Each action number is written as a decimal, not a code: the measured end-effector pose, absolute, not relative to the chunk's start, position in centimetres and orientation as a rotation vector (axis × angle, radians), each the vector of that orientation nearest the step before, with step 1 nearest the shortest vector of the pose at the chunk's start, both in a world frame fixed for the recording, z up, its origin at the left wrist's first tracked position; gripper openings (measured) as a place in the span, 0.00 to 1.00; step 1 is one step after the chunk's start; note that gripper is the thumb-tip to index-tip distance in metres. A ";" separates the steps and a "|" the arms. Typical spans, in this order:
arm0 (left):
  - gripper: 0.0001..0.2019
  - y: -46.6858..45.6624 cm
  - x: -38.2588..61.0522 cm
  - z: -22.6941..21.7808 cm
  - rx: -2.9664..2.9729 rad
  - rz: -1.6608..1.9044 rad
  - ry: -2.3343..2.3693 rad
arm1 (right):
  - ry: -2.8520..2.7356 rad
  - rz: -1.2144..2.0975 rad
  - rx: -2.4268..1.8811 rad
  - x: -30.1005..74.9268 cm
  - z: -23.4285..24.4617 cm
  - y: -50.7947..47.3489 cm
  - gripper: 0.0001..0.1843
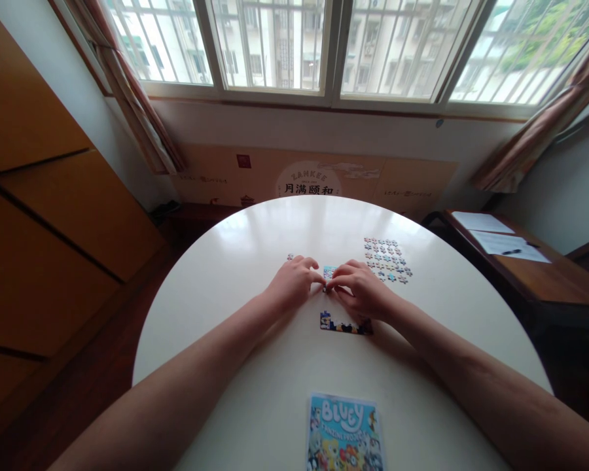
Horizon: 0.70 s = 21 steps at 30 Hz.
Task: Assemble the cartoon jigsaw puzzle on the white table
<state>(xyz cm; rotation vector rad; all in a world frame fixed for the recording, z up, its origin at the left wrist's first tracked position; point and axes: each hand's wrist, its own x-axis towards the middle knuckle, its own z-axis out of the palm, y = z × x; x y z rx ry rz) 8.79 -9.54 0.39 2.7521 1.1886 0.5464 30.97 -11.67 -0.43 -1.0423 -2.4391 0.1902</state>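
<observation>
My left hand [298, 281] and my right hand [360, 286] meet near the middle of the round white table. Their fingertips pinch a small dark puzzle piece [324, 288] from both sides; the fingers partly cover it. Just behind it lies a light blue joined puzzle strip [329, 271], its right part hidden by my right hand. Closer to me is a dark blue and yellow joined puzzle section [346, 326], shaped like a corner and bottom edge, partly under my right hand's shadow. A little piece [290, 256] shows beyond my left hand.
Loose puzzle pieces [385, 258] lie in rows to the right of my right hand. A blue Bluey picture sheet [345, 432] rests near me on the white table [216, 327]. A brown side table [544, 261] with papers stands at the right, below the barred window.
</observation>
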 end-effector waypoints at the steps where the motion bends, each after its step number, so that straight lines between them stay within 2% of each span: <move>1: 0.18 -9.6 8.7 0.5 2.762 0.548 1.188 | -2.436 0.190 -1.028 31.0 -0.6 -11.6 0.09; 4: 0.23 -9.6 8.4 1.1 2.786 0.573 1.188 | -2.369 0.145 -0.948 31.4 -0.9 -11.5 0.15; 7: 0.23 -9.6 8.1 1.5 2.794 0.603 1.176 | -2.197 0.050 -0.924 32.0 -0.8 -11.2 0.20; 12: 0.25 -9.7 8.2 1.6 2.804 0.592 1.138 | -2.070 -0.018 -0.942 32.5 -0.4 -11.2 0.20; 21: 0.28 -9.9 8.9 1.4 2.788 0.498 1.095 | -2.288 -0.035 -1.007 32.4 -1.1 -11.4 0.21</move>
